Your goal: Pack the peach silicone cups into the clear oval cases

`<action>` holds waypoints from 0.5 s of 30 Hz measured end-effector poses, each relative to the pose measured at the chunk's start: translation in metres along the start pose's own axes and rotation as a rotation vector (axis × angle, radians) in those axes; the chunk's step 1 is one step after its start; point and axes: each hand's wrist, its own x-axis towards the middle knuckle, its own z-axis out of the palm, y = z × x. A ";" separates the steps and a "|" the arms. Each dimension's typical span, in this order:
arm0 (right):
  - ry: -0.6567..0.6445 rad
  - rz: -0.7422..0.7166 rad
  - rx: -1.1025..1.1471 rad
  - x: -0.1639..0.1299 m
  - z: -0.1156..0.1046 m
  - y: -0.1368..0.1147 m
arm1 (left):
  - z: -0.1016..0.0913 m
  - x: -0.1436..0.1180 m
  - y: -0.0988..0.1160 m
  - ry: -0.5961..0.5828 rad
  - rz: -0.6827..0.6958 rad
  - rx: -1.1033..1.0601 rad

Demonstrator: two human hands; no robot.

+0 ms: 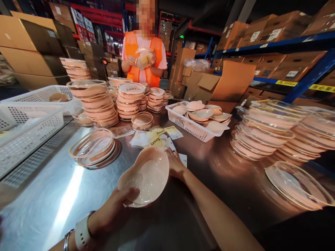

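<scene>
My left hand [121, 202] grips a beige bra cup [149, 174] by its lower left edge, with the thumb on the shiny inner side. The cup is tilted toward me above the metal table. Just behind its right edge, my right hand [176, 163] lies on the printed cards [157, 136], fingers stretched forward and partly hidden by the cup. Some cards are white, others yellowish with dark lettering. Left of them rests a round clear case [91, 148] with a beige rim, and a smaller round case [142, 121] stands beyond the cards.
A white basket [187, 122] holds several loose beige cups. Tall stacks of filled cases stand left [95, 104] and right [264, 132]. More white baskets [31, 139] are at the left edge. Across the table, a person in an orange vest [125, 45] holds a case.
</scene>
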 end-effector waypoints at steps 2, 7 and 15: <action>0.003 -0.007 -0.023 -0.001 -0.001 -0.003 | -0.001 0.000 -0.002 -0.008 0.012 0.004; 0.075 -0.054 -0.037 -0.001 -0.006 -0.009 | -0.002 0.001 -0.003 -0.021 0.040 0.018; 0.409 0.038 0.015 0.002 -0.010 -0.002 | 0.000 0.018 -0.009 0.004 0.045 -0.170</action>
